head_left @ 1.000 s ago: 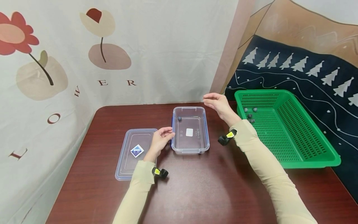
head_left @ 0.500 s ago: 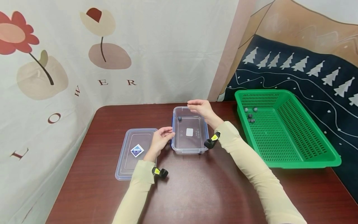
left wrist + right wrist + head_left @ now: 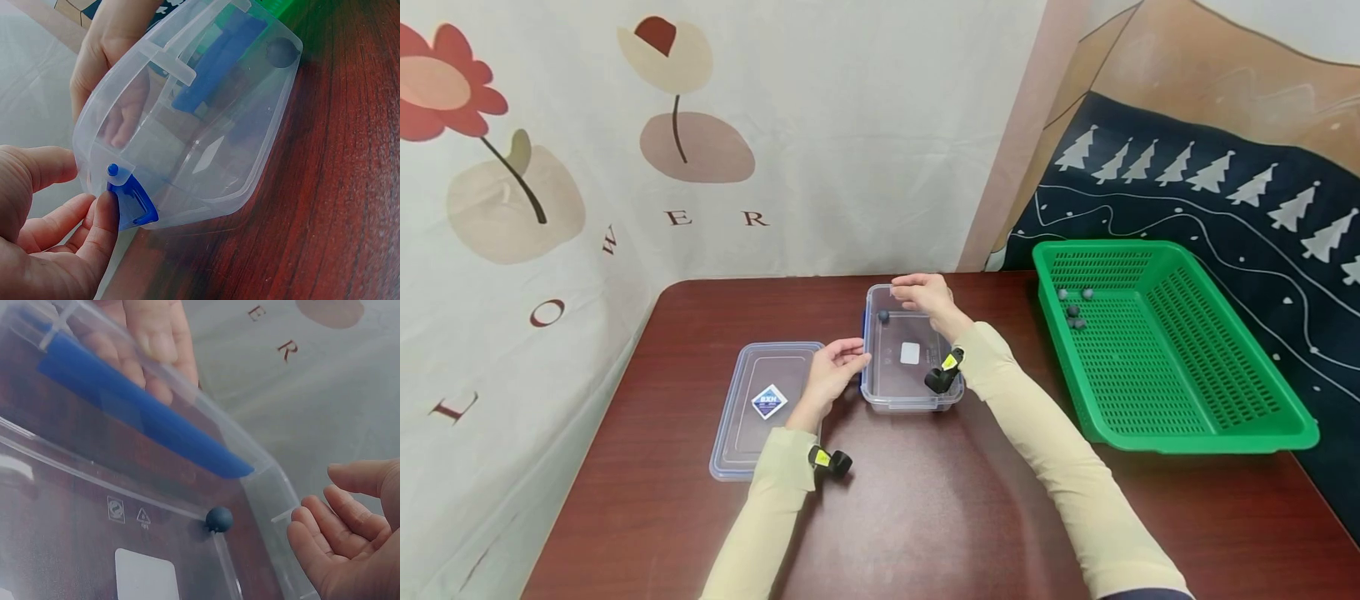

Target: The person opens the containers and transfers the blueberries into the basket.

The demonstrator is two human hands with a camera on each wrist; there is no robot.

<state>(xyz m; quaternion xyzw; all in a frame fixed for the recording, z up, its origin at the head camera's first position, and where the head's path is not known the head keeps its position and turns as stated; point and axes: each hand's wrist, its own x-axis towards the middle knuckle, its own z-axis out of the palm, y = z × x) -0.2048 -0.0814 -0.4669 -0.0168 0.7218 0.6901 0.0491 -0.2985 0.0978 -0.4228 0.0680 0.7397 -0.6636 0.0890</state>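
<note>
A clear plastic food container (image 3: 910, 383) with blue side latches stands uncovered on the table. Inside, near its far left corner, lies one dark round berry, apparently a blueberry (image 3: 219, 520). My left hand (image 3: 833, 372) grips the container's left side by the rim and the blue latch (image 3: 133, 203). Above the container's far right part hovers my right hand (image 3: 925, 302), its fingers loosely bent and the thumb apart. No berry shows between those fingers (image 3: 312, 537) in the right wrist view; the inside of the palm is partly hidden.
A green perforated basket (image 3: 1187, 367) on the right holds several berries (image 3: 1075, 312) in its far left corner. The container's lid (image 3: 752, 450), with a blue label, lies flat on the left, partly under my left forearm. Printed cloth (image 3: 850, 150) hangs behind the table (image 3: 895, 500).
My right hand has moved left and slightly down, from beside the container to above it. My left hand keeps its place on the container, and the berry inside has not moved.
</note>
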